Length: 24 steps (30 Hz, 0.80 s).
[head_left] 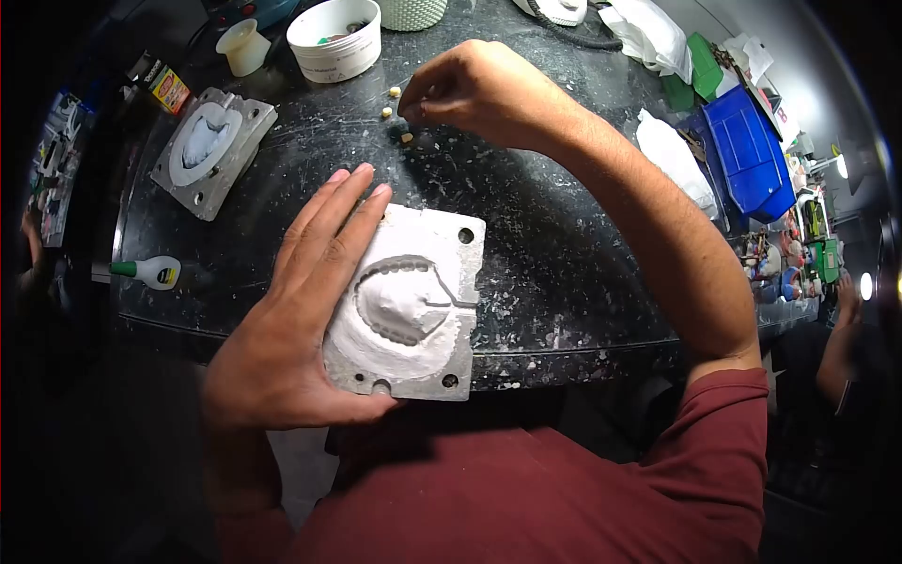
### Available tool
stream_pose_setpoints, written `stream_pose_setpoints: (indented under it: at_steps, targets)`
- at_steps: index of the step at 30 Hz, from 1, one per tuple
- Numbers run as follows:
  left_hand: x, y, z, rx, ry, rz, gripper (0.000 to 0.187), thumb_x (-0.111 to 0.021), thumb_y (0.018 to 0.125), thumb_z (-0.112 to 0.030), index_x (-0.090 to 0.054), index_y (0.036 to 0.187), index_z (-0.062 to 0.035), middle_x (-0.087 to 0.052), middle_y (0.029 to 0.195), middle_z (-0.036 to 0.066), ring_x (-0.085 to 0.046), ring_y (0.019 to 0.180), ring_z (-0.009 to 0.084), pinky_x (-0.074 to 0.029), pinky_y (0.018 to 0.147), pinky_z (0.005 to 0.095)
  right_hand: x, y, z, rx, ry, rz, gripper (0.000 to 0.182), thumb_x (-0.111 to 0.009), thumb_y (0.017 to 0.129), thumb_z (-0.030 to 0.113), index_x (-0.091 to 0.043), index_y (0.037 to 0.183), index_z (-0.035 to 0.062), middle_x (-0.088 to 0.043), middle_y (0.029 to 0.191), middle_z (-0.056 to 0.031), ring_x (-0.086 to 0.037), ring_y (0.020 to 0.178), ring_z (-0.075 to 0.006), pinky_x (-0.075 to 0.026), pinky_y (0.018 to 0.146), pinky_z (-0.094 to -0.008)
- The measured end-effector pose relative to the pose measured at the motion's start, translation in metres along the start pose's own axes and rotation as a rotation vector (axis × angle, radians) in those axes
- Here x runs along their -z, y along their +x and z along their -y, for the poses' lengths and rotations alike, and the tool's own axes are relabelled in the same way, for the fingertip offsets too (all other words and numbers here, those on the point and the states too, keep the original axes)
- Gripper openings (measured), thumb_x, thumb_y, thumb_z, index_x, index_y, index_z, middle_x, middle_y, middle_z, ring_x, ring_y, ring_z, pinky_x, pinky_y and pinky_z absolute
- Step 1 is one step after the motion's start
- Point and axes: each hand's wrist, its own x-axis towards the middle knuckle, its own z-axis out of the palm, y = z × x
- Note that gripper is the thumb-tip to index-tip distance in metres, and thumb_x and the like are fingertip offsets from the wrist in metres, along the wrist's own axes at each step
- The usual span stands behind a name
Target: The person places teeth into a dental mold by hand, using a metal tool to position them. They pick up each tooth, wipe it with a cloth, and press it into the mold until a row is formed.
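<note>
A metal flask half [465, 362] filled with white plaster lies at the table's front edge, with an arch-shaped row of tooth hollows [399, 299] in the plaster. Around its left side my left hand [305, 320] is wrapped, fingers on the far side and thumb at the near edge. Farther back, my right hand [451, 94] is bent down to the tabletop with its fingers drawn together; what they hold, if anything, is hidden. Beside those fingertips lie small yellowish pieces [386, 112], one of them [407, 138] just below the hand.
Another metal flask half [225, 169] with plaster rests at the left, near a small green-capped bottle [160, 273]. A white tub [335, 52] and a cream cup [242, 49] stand at the back. On the right are a white bag [672, 160] and a blue tray [747, 150].
</note>
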Motion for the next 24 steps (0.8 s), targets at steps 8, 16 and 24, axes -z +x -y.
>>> stream_pose_setpoints:
  at_steps: [8, 16, 24]
  targets:
    - [-0.005, -0.005, 0.005, -0.061, -0.051, -0.057, 0.128, -0.089, 0.053, -0.035, -0.029, 0.159, 0.0026, -0.023, 0.167, 0.023, -0.014, 0.157, 0.0398, -0.014, 0.126, 0.0489, 0.0, 0.001, 0.005, -0.031, 0.107, 0.172, 0.02, -0.075, 0.087, 0.019, -0.081, 0.105, 0.0123, -0.079, 0.098, -0.0097, -0.076, 0.094, -0.0219, -0.059, 0.088, -0.0338]
    - [-0.007, -0.006, 0.007, -0.066, -0.07, -0.07, 0.128, -0.089, 0.054, -0.033, -0.027, 0.16, 0.0016, -0.023, 0.167, 0.023, -0.014, 0.157, 0.0398, -0.015, 0.126, 0.049, 0.002, -0.004, 0.017, -0.077, 0.023, 0.143, 0.02, -0.076, 0.09, 0.02, -0.08, 0.107, 0.0105, -0.079, 0.098, -0.0086, -0.075, 0.092, -0.0182, -0.059, 0.087, -0.0331]
    - [-0.008, -0.007, 0.008, -0.073, -0.071, -0.073, 0.128, -0.089, 0.053, -0.032, -0.027, 0.16, 0.0012, -0.023, 0.167, 0.023, -0.013, 0.157, 0.0402, -0.015, 0.126, 0.0494, -0.003, -0.008, 0.019, -0.067, -0.037, 0.119, 0.019, -0.078, 0.086, 0.024, -0.081, 0.102, 0.0128, -0.079, 0.096, -0.0091, -0.076, 0.091, -0.0207, -0.059, 0.084, -0.0345]
